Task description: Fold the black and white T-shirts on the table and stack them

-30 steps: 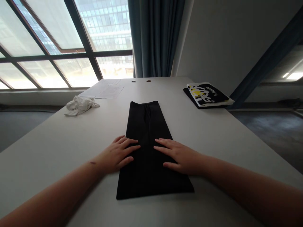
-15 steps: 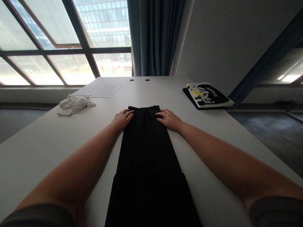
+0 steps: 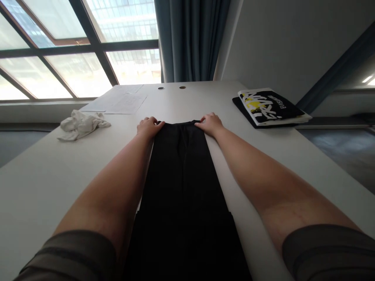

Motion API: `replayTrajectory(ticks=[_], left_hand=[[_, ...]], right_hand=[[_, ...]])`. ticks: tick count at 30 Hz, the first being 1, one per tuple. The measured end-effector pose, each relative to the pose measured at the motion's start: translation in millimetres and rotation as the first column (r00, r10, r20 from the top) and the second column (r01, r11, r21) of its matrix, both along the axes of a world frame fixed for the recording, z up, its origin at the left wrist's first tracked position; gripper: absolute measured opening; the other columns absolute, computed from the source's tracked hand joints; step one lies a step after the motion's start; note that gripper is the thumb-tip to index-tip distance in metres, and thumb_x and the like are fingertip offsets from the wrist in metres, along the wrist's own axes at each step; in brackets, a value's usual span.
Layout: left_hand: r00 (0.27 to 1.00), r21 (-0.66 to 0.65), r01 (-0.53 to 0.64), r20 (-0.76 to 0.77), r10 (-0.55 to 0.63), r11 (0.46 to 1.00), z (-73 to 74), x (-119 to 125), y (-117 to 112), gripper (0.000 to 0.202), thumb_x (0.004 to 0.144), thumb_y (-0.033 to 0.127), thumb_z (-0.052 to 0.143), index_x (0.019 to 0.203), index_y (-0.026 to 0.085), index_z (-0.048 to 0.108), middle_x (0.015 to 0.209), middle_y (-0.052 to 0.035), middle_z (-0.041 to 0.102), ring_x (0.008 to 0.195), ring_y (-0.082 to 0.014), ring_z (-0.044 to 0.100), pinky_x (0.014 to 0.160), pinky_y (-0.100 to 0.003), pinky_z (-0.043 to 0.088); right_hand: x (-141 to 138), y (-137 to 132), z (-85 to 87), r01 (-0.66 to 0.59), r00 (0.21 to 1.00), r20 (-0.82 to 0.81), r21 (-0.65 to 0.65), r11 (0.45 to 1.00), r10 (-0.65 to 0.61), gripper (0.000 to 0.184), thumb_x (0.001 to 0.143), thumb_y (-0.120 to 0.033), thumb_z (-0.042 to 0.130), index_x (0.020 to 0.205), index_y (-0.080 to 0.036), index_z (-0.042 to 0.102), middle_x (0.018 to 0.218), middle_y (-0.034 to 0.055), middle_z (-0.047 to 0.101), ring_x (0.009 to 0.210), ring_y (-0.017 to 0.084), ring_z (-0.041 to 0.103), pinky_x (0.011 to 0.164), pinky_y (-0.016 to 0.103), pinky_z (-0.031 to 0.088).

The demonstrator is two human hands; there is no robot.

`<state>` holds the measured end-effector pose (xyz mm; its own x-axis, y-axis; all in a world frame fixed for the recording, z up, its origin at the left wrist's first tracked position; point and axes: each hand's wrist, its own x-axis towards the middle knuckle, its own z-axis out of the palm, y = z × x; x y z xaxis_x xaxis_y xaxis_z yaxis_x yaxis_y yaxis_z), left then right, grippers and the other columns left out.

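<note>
Black trousers (image 3: 184,175) lie lengthwise on the white table (image 3: 117,164), their waistband at the far end and the legs running toward me out of the bottom of the view. My left hand (image 3: 149,127) pinches the left corner of the waistband between thumb and fingers. At the right corner, my right hand (image 3: 211,123) grips the waistband in the same way. The waistband is pulled fairly straight between both hands, with a fold down the middle of the front.
A crumpled white cloth (image 3: 83,125) lies on the left, near several paper sheets (image 3: 117,102). Folded black-and-white printed garments (image 3: 272,107) are stacked at the right. Two cable holes sit near the far edge, before a blue curtain (image 3: 190,43) and a window.
Both hands have gone from resting flat on the trousers' sides to pinching the waistband corners. The view has tilted down and come slightly closer.
</note>
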<state>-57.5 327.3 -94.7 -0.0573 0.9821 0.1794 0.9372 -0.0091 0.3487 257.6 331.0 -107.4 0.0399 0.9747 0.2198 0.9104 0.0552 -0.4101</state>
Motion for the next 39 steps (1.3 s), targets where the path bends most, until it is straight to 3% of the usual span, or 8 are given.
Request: replayTrajectory(ticks=[6,11,17,20,25,28,32,39], left_hand=[[0.955,0.115,0.11,0.263,-0.137,0.987,-6.2,-2,11,0.017,0.09,0.038,0.066,0.098,0.023,0.067,0.104,-0.0084,0.072,0.097,-0.0273,0.065,0.091,-0.041,0.049],[0.761,0.264,0.156,0.581,-0.287,0.952,-7.2,-5,-3,0.016,0.092,0.037,0.065,0.099,0.024,0.061,0.083,-0.0013,0.068,0.073,-0.0184,0.06,0.072,-0.032,0.047],[0.632,0.377,0.183,0.663,-0.403,0.908,10.5,-4,-21,0.021,0.085,0.03,0.072,0.097,0.022,0.057,0.078,0.0021,0.066,0.068,-0.0132,0.06,0.069,-0.027,0.046],[0.637,0.426,0.234,0.612,-0.469,0.874,25.1,-12,-52,0.025,0.084,0.032,0.074,0.1,0.022,0.058,0.08,0.0018,0.067,0.071,-0.0141,0.063,0.071,-0.028,0.049],[0.825,0.404,0.372,0.269,-0.497,0.836,37.3,-33,-143,0.024,0.09,0.036,0.071,0.108,0.022,0.064,0.096,-0.0031,0.073,0.086,-0.0198,0.069,0.084,-0.035,0.055],[0.723,0.21,0.67,0.031,-0.69,0.712,32.2,-41,-184,0.021,0.095,0.041,0.066,0.106,0.024,0.069,0.102,-0.0037,0.075,0.093,-0.0217,0.07,0.093,-0.039,0.055],[0.658,0.187,0.74,0.002,-0.753,0.646,26.9,-38,-193,0.027,0.103,0.043,0.053,0.112,0.024,0.07,0.118,-0.0086,0.074,0.113,-0.0253,0.068,0.104,-0.042,0.053],[0.756,0.084,0.654,-0.042,-0.653,0.752,15.1,-24,-174,0.056,0.109,0.05,0.034,0.155,0.024,0.051,0.168,-0.0085,0.042,0.157,-0.0297,0.034,0.13,-0.052,0.028]], right_hand=[[3,-2,-3.3,-0.13,0.942,-0.287,0.16,0.979,0.172,0.018,0.083,-0.036,0.069,0.088,-0.021,0.061,0.095,0.0072,0.068,0.092,0.025,0.062,0.091,0.041,0.049],[-1,-16,-1.4,-0.25,0.724,-0.6,0.229,0.941,0.339,0.025,0.085,-0.043,0.066,0.091,-0.026,0.048,0.076,-0.0022,0.061,0.069,0.018,0.054,0.07,0.033,0.047],[-8,-41,18.6,-0.263,0.59,-0.692,0.323,0.909,0.416,0.035,0.083,-0.045,0.074,0.089,-0.026,0.045,0.072,-0.0041,0.057,0.066,0.015,0.05,0.062,0.028,0.045],[-3,-68,33.5,-0.285,0.568,-0.68,0.367,0.886,0.464,0.033,0.083,-0.042,0.074,0.088,-0.026,0.046,0.071,-0.0046,0.056,0.066,0.014,0.052,0.062,0.028,0.046],[21,-142,45.7,-0.447,0.669,-0.481,0.349,0.824,0.567,0.021,0.085,-0.034,0.074,0.089,-0.024,0.055,0.082,-0.0009,0.065,0.075,0.017,0.062,0.072,0.032,0.053],[36,-177,42.0,-0.667,0.67,-0.216,0.244,0.704,0.71,0.009,0.086,-0.022,0.069,0.09,-0.024,0.061,0.101,0.0045,0.073,0.092,0.022,0.069,0.087,0.037,0.056],[43,-189,35.2,-0.79,0.596,0.003,0.183,0.585,0.803,0.018,0.085,-0.01,0.057,0.093,-0.024,0.065,0.115,0.0085,0.073,0.105,0.023,0.07,0.095,0.039,0.057],[38,-170,21.6,-0.72,0.688,0.059,0.172,0.672,0.723,0.041,0.094,-0.015,0.054,0.131,-0.026,0.068,0.147,0.0095,0.063,0.137,0.027,0.059,0.12,0.052,0.046]])
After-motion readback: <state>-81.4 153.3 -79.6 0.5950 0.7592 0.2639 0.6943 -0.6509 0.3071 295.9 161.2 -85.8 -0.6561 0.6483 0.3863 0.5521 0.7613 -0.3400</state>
